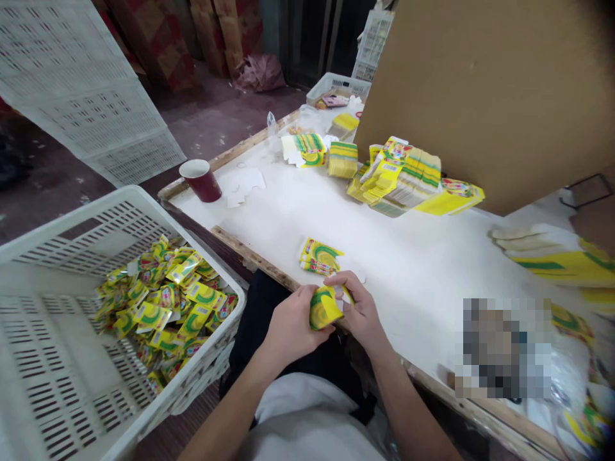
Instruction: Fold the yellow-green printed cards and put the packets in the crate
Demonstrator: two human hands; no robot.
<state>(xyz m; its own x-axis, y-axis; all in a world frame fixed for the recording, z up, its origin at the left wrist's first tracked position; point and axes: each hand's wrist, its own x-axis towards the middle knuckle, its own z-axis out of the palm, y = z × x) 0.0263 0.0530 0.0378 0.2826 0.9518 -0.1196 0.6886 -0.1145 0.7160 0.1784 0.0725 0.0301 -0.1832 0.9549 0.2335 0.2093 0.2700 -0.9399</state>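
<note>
Low over the table's near edge, a small yellow and green carton is in both of my hands. My left hand is wrapped round its left side, with the thumb along the top. On the right, my right hand pinches the carton's end, where a white flap shows between the fingers. The fingertips beneath are partly hidden. Just beyond my hands, a few similar flat cartons lie together on the white tabletop.
A white plastic crate at left holds many yellow packets. Stacks of flat cartons stand at the back before a cardboard sheet. A dark red cup sits at the table's left corner. More cartons lie at right.
</note>
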